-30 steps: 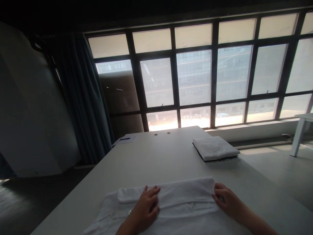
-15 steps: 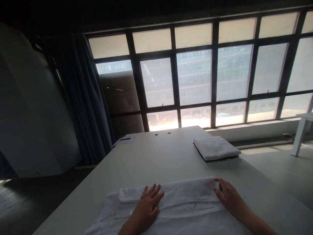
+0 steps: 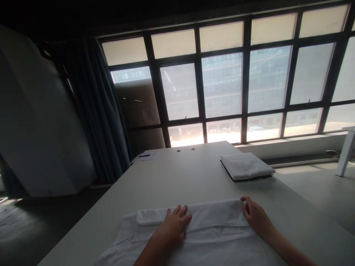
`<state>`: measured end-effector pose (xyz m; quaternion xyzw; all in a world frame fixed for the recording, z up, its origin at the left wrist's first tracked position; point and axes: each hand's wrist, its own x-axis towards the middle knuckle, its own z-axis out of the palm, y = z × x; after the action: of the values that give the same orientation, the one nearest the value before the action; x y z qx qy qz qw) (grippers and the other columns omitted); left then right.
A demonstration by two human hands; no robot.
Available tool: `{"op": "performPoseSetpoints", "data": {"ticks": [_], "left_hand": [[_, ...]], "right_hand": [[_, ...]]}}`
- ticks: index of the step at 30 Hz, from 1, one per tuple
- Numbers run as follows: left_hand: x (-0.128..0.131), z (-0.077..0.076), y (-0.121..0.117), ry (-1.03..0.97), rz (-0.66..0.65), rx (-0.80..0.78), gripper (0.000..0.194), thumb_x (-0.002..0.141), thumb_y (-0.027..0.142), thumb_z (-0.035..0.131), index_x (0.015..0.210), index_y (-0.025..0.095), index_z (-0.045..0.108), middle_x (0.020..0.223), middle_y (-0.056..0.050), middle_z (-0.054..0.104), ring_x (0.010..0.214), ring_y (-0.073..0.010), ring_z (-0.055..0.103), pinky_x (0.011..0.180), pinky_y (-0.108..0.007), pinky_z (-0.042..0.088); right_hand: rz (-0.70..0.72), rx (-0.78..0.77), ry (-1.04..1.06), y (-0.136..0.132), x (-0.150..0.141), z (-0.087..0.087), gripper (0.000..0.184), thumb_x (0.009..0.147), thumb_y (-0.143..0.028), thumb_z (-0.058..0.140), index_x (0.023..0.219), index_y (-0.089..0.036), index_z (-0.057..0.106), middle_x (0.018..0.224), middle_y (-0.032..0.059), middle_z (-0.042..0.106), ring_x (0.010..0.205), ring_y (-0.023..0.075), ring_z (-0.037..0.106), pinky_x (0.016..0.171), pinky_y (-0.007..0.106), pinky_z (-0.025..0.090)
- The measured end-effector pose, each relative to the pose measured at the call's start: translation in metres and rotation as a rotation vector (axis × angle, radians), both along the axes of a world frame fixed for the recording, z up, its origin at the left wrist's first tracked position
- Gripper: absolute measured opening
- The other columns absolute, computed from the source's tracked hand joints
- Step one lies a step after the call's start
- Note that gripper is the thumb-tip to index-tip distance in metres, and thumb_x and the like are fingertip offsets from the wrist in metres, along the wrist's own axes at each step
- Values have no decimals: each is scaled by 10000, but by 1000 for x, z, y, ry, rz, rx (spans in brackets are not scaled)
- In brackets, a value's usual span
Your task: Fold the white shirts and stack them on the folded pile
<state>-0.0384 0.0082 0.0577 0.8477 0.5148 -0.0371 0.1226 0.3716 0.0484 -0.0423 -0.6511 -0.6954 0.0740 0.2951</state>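
Observation:
A white buttoned garment (image 3: pixel 213 221), shirt-like, lies partly folded on the white table in front of me, its near part cut off by the lower picture edge. A narrow folded strip of it, perhaps a sleeve or cuff, runs along the far edge at left. My left hand (image 3: pixel 174 225) lies palm down on the cloth near the middle, fingers spread, slightly blurred. At the far right corner of the garment, my right hand (image 3: pixel 253 214) has its curled index finger and thumb closed on the cloth edge. Slight creases run across the fabric between my hands.
On the white table (image 3: pixel 177 173), a folded stack of white cloth (image 3: pixel 246 166) with a dark layer beneath sits at the right edge. Paper with a blue pen (image 3: pixel 144 155) lies at the far left corner. Beyond are windows, a blue curtain (image 3: pixel 97 111) and another table's leg (image 3: pixel 345 153).
My left hand has slid a little right and away from me over the cloth. My right hand has drawn its fingers closer together at the corner. The view has shifted slightly.

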Motion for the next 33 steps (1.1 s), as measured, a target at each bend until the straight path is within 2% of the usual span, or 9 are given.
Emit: {"op": "performPoseSetpoints", "data": {"ticks": [2, 4, 8, 12, 16, 19, 25, 28, 33], "left_hand": [[20, 2, 8, -30, -62, 81, 544, 861, 224, 503, 1389, 343, 552, 1617, -38, 362, 1488, -305, 320, 1207, -623, 227], [45, 0, 17, -92, -153, 171, 459, 958, 276, 416, 1400, 306, 539, 1595, -44, 402, 1458, -247, 381, 1231, -510, 256], [93, -15, 32, -159, -282, 179, 576, 1022, 459, 349, 1562, 261, 315, 1648, -57, 288, 1512, -247, 273, 1255, -462, 215], [112, -30, 36, -195, -286, 93, 738, 1002, 635, 291, 1609, 234, 168, 1680, -65, 127, 1550, -276, 120, 1273, -486, 124], [110, -34, 35, -207, -301, 79, 754, 993, 669, 267, 1613, 270, 112, 1684, -43, 64, 1555, -281, 71, 1271, -518, 87], [111, -34, 36, -206, -297, 77, 709, 1003, 643, 257, 1609, 298, 130, 1684, -29, 90, 1554, -281, 85, 1268, -543, 73], [110, -43, 40, -246, -210, 86, 640, 1012, 372, 232, 1614, 182, 126, 1674, -56, 183, 1546, -173, 140, 1285, -370, 94], [94, -46, 39, -199, -144, 74, 660, 993, 380, 267, 1604, 145, 182, 1673, -82, 161, 1551, -188, 110, 1285, -378, 84], [43, -42, 31, -92, -23, 65, 715, 1002, 515, 270, 1606, 146, 165, 1671, -89, 101, 1552, -214, 73, 1282, -416, 97]], "right_hand": [[16, -26, -42, -1, -1, 4, 376, 849, -235, 400, 1147, -178, 622, 845, 71, 673, 835, 224, 642, 814, 344, 441], [18, -28, -73, -2, -2, 6, 419, 837, -211, 406, 1180, -181, 645, 901, 83, 691, 892, 230, 646, 850, 347, 443], [12, -2, -86, -3, 0, 6, 434, 828, -196, 412, 1157, -196, 696, 1054, 86, 713, 998, 229, 641, 918, 337, 438], [-16, -7, -136, -4, 7, 11, 389, 824, -187, 441, 1091, -207, 724, 990, 73, 712, 966, 225, 635, 908, 329, 447], [-82, 52, -242, -13, -9, 31, 347, 792, -159, 496, 1045, -208, 729, 1039, 96, 680, 1018, 250, 609, 944, 368, 437], [78, 129, -241, -18, -51, 44, 441, 812, -166, 495, 1202, -218, 693, 1274, 108, 632, 1195, 255, 558, 1066, 390, 392], [228, -84, -254, -9, -135, 32, 594, 936, -270, 388, 1490, -72, 468, 1559, 169, 396, 1474, 288, 324, 1232, 462, 217], [231, -150, -273, -5, -133, 22, 658, 994, -473, 350, 1540, -109, 400, 1611, 137, 293, 1516, 292, 223, 1256, 481, 115], [152, -187, -270, -2, -91, 17, 843, 953, -712, 305, 1572, -140, 340, 1641, 106, 199, 1530, 308, 163, 1253, 503, 73]]}}
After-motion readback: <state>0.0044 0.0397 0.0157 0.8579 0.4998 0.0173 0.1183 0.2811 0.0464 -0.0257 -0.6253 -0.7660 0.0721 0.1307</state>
